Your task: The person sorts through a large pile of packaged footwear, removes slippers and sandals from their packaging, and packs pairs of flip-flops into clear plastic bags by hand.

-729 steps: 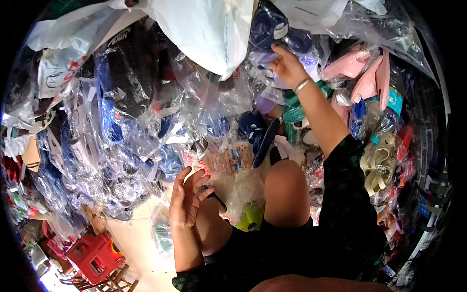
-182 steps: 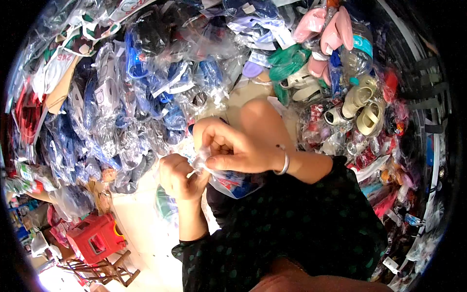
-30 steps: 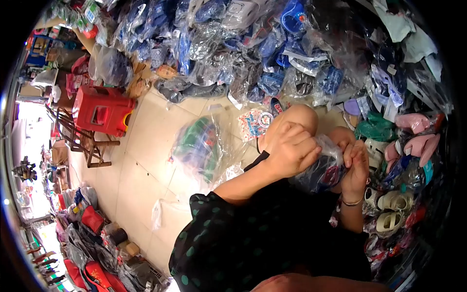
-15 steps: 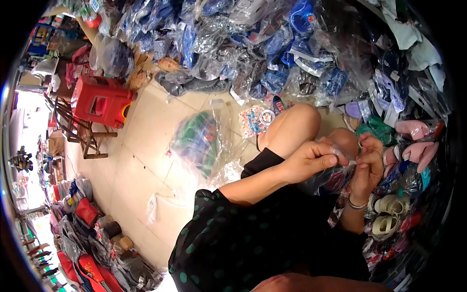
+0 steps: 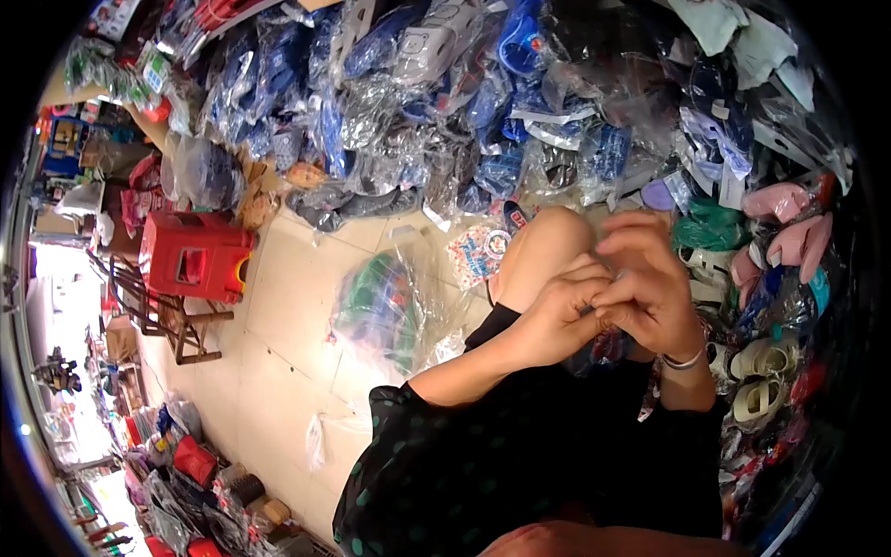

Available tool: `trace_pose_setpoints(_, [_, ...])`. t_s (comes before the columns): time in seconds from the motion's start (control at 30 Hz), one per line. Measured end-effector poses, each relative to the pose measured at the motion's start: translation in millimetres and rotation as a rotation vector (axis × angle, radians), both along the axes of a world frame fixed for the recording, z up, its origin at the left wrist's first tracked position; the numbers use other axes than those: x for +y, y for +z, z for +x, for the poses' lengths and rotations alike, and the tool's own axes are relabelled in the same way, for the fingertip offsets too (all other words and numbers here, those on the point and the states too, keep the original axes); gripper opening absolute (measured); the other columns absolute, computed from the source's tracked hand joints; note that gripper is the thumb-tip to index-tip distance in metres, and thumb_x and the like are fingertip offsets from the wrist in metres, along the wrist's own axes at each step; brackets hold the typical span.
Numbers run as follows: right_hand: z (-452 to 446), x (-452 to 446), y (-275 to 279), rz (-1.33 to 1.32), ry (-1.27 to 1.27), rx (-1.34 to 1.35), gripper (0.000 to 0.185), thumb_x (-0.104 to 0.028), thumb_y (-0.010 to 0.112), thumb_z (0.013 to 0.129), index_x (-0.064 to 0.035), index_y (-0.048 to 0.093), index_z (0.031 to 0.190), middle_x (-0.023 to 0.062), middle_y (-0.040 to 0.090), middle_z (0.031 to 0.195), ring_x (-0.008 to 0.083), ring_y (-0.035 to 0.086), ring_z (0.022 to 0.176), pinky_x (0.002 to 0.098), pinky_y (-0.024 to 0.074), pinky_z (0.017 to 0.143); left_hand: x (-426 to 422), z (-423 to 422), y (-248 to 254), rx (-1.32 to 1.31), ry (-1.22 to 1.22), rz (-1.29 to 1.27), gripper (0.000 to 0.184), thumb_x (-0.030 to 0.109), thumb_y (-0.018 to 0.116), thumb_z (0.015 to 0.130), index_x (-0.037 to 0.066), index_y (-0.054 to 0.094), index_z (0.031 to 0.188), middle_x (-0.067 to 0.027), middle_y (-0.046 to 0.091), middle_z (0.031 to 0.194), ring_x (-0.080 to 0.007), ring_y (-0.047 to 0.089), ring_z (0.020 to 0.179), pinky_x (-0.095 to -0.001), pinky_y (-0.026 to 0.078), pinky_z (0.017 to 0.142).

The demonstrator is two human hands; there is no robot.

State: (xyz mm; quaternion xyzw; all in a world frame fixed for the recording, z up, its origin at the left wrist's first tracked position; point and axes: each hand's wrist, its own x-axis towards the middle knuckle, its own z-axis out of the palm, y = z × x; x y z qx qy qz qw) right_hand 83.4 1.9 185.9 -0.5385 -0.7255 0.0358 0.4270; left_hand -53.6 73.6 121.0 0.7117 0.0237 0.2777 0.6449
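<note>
My left hand and my right hand meet over my lap, fingertips pinched close together. Between them they grip the top of a clear plastic bag; its mouth is mostly hidden by the fingers. Dark and reddish contents show through the bag, too covered to name. On my right hand, which has a bracelet at the wrist, the outer fingers are raised and slightly blurred. Beyond my knee lies a printed card on the floor, and left of it a clear bag of green and blue items.
Many bagged blue and grey shoes are heaped ahead. Pink slippers and pale clogs lie on the right. A red plastic stool and a wooden folding chair stand left on the tiled floor.
My hands have come together and moved left; the fingers of my right hand now cross over toward my left. The view has shifted slightly, and the bag below is more covered.
</note>
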Motion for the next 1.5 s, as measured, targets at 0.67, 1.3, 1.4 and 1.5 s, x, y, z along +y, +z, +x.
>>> trace_pose_setpoints(0.67, [1, -37, -35, 0.010, -0.305, 0.329, 0.012, -0.008, 0.063, 0.076, -0.0019, 0.054, 0.079, 0.0081, 0.052, 0.088, 0.0210, 0.054, 0.080, 0.0306, 0.0423, 0.073, -7, 13, 1, 0.019, -0.088, -0.679, 0.010, 0.007, 0.052, 0.089, 0.001, 0.056, 0.095, -0.0032, 0.056, 0.083, -0.0093, 0.055, 0.078, -0.0214, 0.043, 0.073])
trace_pose_setpoints(1.3, [-12, -34, -47, -0.054, -0.254, 0.455, 0.021, -0.003, 0.070, 0.067, -0.0024, 0.054, 0.082, 0.0096, 0.057, 0.087, 0.0198, 0.056, 0.077, 0.0282, 0.0437, 0.068, 14, 5, 6, 0.137, 0.086, -0.343, 0.019, -0.014, 0.057, 0.069, 0.004, 0.051, 0.074, -0.0050, 0.055, 0.083, -0.0117, 0.052, 0.080, -0.0232, 0.041, 0.074])
trace_pose_setpoints(1.4, [-18, -33, -53, -0.062, -0.241, 0.495, 0.020, -0.003, 0.069, 0.069, -0.0022, 0.054, 0.083, 0.0101, 0.057, 0.086, 0.0204, 0.058, 0.078, 0.0287, 0.0461, 0.067, 14, 6, 7, 0.105, 0.152, -0.416, 0.023, -0.014, 0.057, 0.069, 0.005, 0.046, 0.077, -0.0055, 0.055, 0.083, -0.0117, 0.053, 0.078, -0.0228, 0.042, 0.073])
trace_pose_setpoints(1.5, [-27, -32, -52, -0.050, -0.247, 0.439, 0.019, -0.004, 0.069, 0.069, -0.0033, 0.055, 0.082, 0.0096, 0.057, 0.083, 0.0203, 0.058, 0.077, 0.0286, 0.0460, 0.067, 14, 8, -4, -0.004, 0.393, 0.129, 0.023, -0.013, 0.055, 0.070, 0.003, 0.043, 0.081, -0.0065, 0.054, 0.082, -0.0116, 0.054, 0.077, -0.0226, 0.043, 0.070])
